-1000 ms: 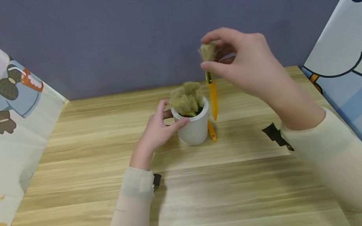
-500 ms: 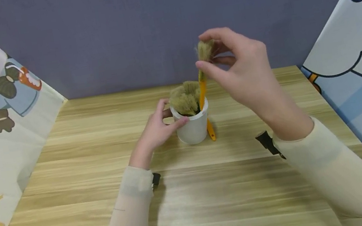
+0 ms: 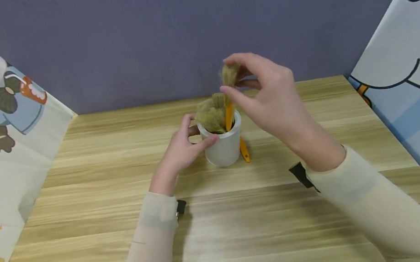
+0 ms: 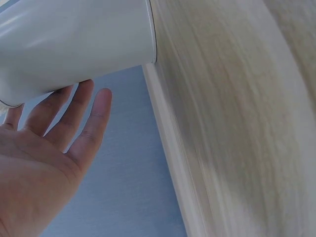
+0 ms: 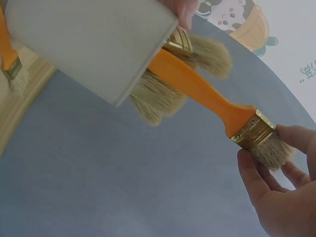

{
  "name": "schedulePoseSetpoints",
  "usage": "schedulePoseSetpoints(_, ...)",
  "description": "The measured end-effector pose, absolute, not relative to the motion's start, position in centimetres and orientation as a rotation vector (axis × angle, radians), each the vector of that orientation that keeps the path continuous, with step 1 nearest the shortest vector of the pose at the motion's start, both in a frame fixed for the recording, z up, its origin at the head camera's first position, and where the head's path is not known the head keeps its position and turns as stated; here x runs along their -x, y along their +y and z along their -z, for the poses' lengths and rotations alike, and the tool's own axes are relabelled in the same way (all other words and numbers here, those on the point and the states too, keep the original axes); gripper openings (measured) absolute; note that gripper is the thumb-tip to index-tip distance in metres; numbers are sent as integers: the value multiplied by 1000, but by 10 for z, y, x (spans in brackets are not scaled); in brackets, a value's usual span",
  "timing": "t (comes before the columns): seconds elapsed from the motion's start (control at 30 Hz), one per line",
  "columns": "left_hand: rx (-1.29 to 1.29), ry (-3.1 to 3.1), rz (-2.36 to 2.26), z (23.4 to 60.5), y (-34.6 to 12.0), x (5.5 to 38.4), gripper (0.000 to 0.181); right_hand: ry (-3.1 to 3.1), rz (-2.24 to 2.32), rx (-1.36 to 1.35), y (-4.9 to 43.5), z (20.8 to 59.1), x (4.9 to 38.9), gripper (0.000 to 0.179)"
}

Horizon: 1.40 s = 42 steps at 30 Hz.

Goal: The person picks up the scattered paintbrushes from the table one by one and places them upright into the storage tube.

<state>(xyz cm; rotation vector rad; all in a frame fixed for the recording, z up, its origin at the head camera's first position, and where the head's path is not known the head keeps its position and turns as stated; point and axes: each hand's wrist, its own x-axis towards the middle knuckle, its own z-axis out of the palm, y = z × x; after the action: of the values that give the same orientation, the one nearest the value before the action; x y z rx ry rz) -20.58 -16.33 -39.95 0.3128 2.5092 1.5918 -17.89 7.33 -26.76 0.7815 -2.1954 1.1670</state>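
Note:
A white cylindrical cup [image 3: 222, 151] stands upright on the table, with several paintbrushes [image 5: 210, 54] in it, bristles up. My left hand [image 3: 182, 152] holds its left side, thumb at the near rim. In the left wrist view, the fingertips [image 4: 85, 89] touch the cup's wall. With my right hand [image 3: 266, 93] I pinch another paintbrush [image 5: 197, 89] near its brass ferrule and pale bristles. That brush points handle down, and its orange handle reaches into the cup's mouth. The handle's lower end is hidden inside.
One more paintbrush [image 3: 244, 149] lies on the wooden table [image 3: 228, 239], its orange handle showing just right of the cup. A blue-grey wall [image 3: 136, 41] rises behind the table. Printed cartoon panels [image 3: 408, 46] flank both sides.
My right hand has moved left and then down, bringing the paintbrush from beside the cup to its mouth, with the handle now inside. The left hand and cup stay in place.

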Motion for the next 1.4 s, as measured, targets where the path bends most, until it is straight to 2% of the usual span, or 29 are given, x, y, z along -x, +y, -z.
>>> schedulePoseSetpoints(0.67,-321,2512,-1582,400,-164,208,76,-2362,-1036,-766,76,316,169,43)
schedulePoseSetpoints(0.83,-294,2498,-1582,400,-164,208,82,-2413,-1072,-739,80,323,169,42)
schedulePoseSetpoints(1.0,-289,2511,-1565,399,-165,208,83,-2460,-1100,-762,83,318,180,41)
schedulePoseSetpoints(1.4,-317,2532,-1567,400,-164,208,75,-2656,-875,-1012,88,309,220,39)
